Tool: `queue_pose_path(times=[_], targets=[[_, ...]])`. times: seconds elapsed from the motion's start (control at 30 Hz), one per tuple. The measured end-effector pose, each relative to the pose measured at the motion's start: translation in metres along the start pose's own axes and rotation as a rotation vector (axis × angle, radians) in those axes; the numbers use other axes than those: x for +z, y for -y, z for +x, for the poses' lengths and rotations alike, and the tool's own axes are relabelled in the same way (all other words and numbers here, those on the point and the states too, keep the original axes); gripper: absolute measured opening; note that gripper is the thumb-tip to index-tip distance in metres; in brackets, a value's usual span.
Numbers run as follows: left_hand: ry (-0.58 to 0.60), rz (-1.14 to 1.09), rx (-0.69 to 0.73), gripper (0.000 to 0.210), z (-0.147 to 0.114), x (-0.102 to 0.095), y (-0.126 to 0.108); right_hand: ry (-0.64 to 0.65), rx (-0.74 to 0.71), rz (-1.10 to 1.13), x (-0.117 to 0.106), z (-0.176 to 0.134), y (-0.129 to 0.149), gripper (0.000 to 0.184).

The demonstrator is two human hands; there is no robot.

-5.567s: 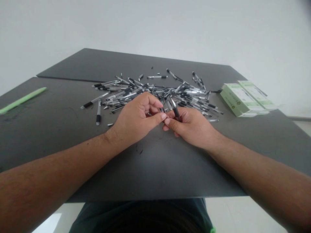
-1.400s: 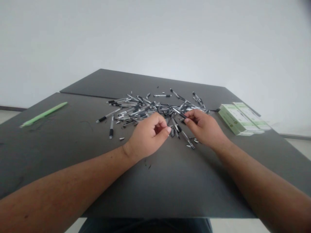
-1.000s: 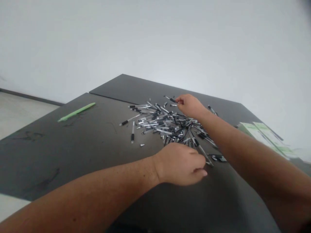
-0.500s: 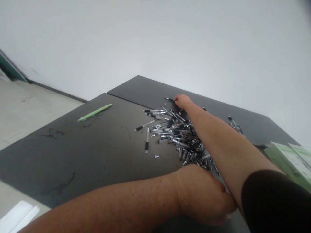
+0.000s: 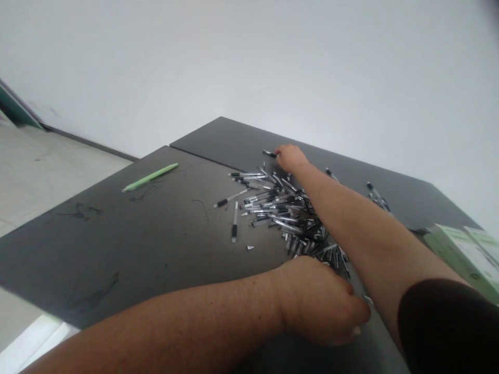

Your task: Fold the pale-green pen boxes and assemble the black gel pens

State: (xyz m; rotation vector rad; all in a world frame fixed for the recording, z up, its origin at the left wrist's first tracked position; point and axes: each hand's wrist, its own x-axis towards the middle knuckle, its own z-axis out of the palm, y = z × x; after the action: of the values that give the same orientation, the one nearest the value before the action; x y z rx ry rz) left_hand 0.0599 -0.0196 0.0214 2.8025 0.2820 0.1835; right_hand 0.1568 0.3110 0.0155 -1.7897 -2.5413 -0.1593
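Head: right forearm (image 5: 351,218) partly hides pens (image 5: 286,224), boxes (image 5: 454,252) beside

I can see a light green, pen-shaped stick (image 5: 150,177) lying aslant left of centre on the dark tabletop (image 5: 156,249), whose left part bears dark smudges (image 5: 80,212). Green-and-white boxes (image 5: 452,254) sit at my right edge. A pale wall (image 5: 249,62) fills the top; grey floor (image 5: 39,166) shows at the left.
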Motion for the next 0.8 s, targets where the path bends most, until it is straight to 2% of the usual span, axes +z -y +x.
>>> queue_pose_path(times=[0.17,0.3,0.47,0.63,0.8], targets=[[-0.062,0.006,0.014,0.023,-0.001,0.005,0.000,0.028,0.038,-0.007,-0.014,0.004,0.034,0.040],[-0.127,0.023,0.031,0.016,-0.002,0.007,0.001,0.089,0.072,-0.018,-0.016,0.012,0.051,0.046],[-0.227,0.048,0.058,0.009,-0.003,0.010,0.002,0.172,0.129,-0.010,-0.016,0.012,0.060,0.047],[-0.209,0.055,0.078,0.011,-0.003,0.009,0.003,0.261,0.171,0.027,-0.023,0.004,0.067,0.037],[-0.223,0.056,0.074,0.010,-0.002,0.010,0.004,0.287,0.141,0.020,-0.028,-0.007,0.066,0.035]])
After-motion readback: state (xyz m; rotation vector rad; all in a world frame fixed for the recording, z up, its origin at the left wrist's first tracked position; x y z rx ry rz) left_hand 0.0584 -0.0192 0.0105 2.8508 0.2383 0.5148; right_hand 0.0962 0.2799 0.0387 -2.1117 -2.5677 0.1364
